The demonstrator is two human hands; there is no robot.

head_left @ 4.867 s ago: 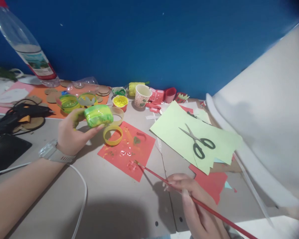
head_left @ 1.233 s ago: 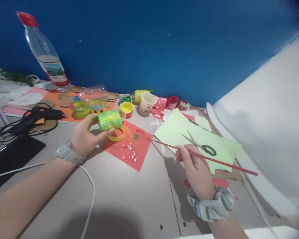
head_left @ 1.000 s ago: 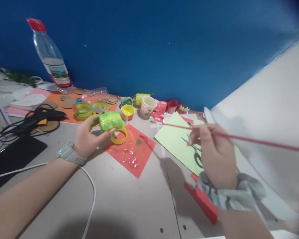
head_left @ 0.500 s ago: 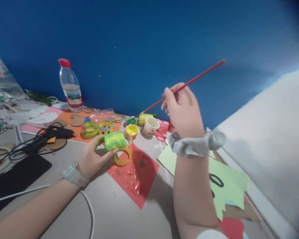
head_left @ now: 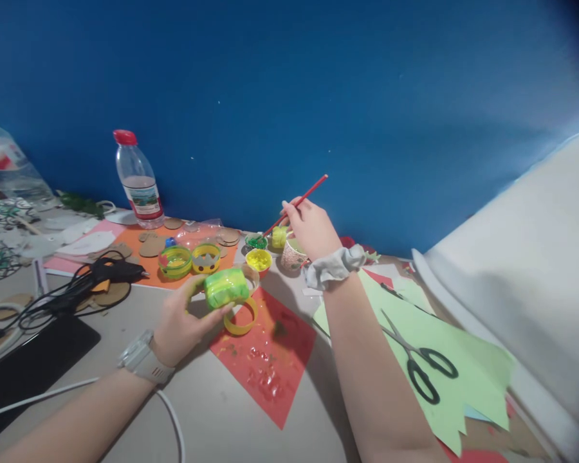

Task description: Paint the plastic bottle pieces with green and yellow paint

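My left hand (head_left: 186, 321) grips a short roll painted glossy green and yellow (head_left: 226, 287), held on its side above the table. In my right hand (head_left: 311, 228) is a slim red paintbrush (head_left: 313, 186), pinched and slanting down to the left. Its lower end reaches the small cup of green paint (head_left: 255, 241); the bristles are too small to make out. Just in front stands a cup of yellow paint (head_left: 259, 260). A yellow ring (head_left: 241, 328) lies on a paint-spotted red sheet (head_left: 275, 379) below the roll. My right hand partly covers a patterned paper cup (head_left: 292, 257).
Black-handled scissors (head_left: 419, 360) lie on green paper (head_left: 477, 347) at right. Two decorated rings (head_left: 206, 258) sit on orange paper (head_left: 149, 247) near a red-capped bottle (head_left: 139, 186). At left are a hot glue gun (head_left: 110, 270), a phone (head_left: 38, 360) and a white cable (head_left: 171, 411). A blue wall (head_left: 270, 96) rises behind.
My right hand has moved down and left with the paintbrush, bringing its lower end to the green paint. The scissors have come fully into view. My left hand still holds the painted roll.
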